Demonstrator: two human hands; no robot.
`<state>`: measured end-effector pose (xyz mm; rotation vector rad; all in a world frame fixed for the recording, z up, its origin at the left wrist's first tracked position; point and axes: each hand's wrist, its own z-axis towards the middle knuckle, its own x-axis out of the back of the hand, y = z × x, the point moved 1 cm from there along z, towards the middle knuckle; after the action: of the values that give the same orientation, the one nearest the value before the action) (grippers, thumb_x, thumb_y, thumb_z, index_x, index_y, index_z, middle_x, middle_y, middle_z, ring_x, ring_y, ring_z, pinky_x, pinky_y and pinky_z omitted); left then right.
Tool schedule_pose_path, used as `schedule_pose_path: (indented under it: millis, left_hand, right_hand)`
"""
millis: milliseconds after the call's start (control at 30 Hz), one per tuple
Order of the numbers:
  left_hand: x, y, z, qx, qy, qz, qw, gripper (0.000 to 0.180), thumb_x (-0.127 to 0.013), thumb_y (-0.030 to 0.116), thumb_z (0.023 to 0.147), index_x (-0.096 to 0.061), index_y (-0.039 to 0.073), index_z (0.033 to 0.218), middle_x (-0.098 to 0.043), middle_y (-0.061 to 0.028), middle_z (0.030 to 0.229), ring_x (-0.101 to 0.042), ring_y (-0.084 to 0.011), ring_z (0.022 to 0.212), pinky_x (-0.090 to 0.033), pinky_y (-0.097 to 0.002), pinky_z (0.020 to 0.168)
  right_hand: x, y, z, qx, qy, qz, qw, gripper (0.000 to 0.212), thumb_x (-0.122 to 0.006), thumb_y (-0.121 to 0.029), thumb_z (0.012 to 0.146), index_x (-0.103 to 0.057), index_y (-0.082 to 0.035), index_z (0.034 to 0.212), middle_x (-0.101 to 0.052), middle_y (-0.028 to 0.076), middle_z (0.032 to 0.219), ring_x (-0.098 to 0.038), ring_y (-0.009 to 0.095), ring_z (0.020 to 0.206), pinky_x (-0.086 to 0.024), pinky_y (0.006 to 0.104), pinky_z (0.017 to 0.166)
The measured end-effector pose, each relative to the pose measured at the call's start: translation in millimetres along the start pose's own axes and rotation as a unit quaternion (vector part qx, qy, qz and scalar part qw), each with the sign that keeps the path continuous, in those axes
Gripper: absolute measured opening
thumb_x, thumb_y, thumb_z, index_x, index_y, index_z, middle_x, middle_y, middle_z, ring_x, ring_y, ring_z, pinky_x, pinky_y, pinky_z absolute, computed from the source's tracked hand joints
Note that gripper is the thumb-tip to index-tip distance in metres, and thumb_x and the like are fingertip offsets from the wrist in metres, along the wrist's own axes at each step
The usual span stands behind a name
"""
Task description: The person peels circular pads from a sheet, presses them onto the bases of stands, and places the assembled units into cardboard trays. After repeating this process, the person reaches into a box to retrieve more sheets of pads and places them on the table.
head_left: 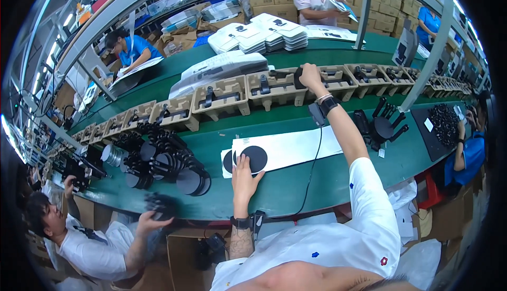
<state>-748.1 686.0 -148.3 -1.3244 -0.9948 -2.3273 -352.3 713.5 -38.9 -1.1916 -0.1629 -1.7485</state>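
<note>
Hands are working over a long green table (280,190) in the head view. The left hand (243,181) is lying flat with its fingers extended and its thumb spread, its fingertips resting on a flat, round black disc (254,158) without grasping it. That disc is sitting on long white sheets (301,151), and a second flat black disc (227,162) is partly showing just to its left. The right hand (310,77) is reaching forward, its fingers curling closed around a dark, blocky part (298,79) at a row of brown moulded-pulp trays (222,106); the fingers are hiding some of its shape. Black round-based stands (193,181) are crowding the table on the left, where a co-worker's hand (153,223) is holding a blurred black object (160,204).
</note>
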Motion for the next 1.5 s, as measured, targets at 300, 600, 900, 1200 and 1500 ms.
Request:
schedule_pose_path:
  millis: [300, 600, 900, 1200, 1500]
  left_hand:
    - [-28, 18, 14, 0.047, 0.049, 0.142, 0.988, 0.064, -0.068, 0.037, 0.077, -0.053, -0.017, 0.108, -0.052, -0.033, 0.119, -0.047, -0.0397, 0.116, -0.037, -0.0408, 0.101]
    - [-31, 10, 21, 0.03, 0.062, 0.178, 0.982, 0.059, -0.065, 0.035, 0.078, -0.055, -0.019, 0.102, -0.055, -0.0345, 0.112, -0.053, -0.0429, 0.107, -0.043, -0.0383, 0.094]
    - [-27, -1, 21, 0.039, 0.073, 0.165, 0.983, 0.047, -0.061, 0.029, 0.078, -0.06, -0.018, 0.089, -0.056, -0.0344, 0.106, -0.056, -0.0414, 0.101, -0.051, -0.0389, 0.08]
    - [1, -30, 27, 0.086, 0.078, 0.009, 0.993, 0.029, -0.058, 0.02, 0.081, -0.062, -0.008, 0.078, -0.062, -0.0258, 0.082, -0.064, -0.0334, 0.079, -0.051, -0.0413, 0.062]
    - [148, -32, -58, 0.2, 0.476, -0.151, 0.843, 0.029, -0.046, 0.009, 0.091, -0.042, 0.0, 0.065, -0.036, 0.0009, 0.056, -0.033, -0.0068, 0.056, -0.026, -0.028, 0.047]
  right_hand:
    - [-16, 2, -30, 0.062, 0.063, 0.025, 0.996, 0.03, -0.067, -0.012, 0.076, -0.065, 0.0, 0.104, -0.064, 0.023, 0.09, -0.061, 0.039, 0.085, -0.049, 0.0417, 0.078]
    - [-27, 1, -69, 0.102, 0.096, -0.072, 0.987, 0.039, -0.055, -0.034, 0.087, -0.061, -0.003, 0.11, -0.039, 0.021, 0.134, -0.031, 0.042, 0.126, -0.03, 0.0579, 0.097]
    - [16, -81, -268, 0.131, -0.337, -0.074, 0.929, 0.067, -0.054, -0.05, 0.085, -0.028, -0.031, 0.143, -0.008, 0.018, 0.151, -0.008, 0.047, 0.136, -0.014, 0.0676, 0.101]
    - [12, -85, -285, 0.176, -0.288, -0.056, 0.94, 0.077, -0.061, -0.054, 0.078, -0.027, -0.032, 0.143, -0.012, 0.015, 0.151, -0.006, 0.042, 0.138, -0.013, 0.0682, 0.101]
    - [26, -92, -277, 0.17, -0.357, -0.074, 0.916, 0.082, -0.066, -0.051, 0.075, -0.027, -0.03, 0.143, -0.01, 0.017, 0.151, -0.004, 0.042, 0.138, -0.013, 0.0634, 0.105]
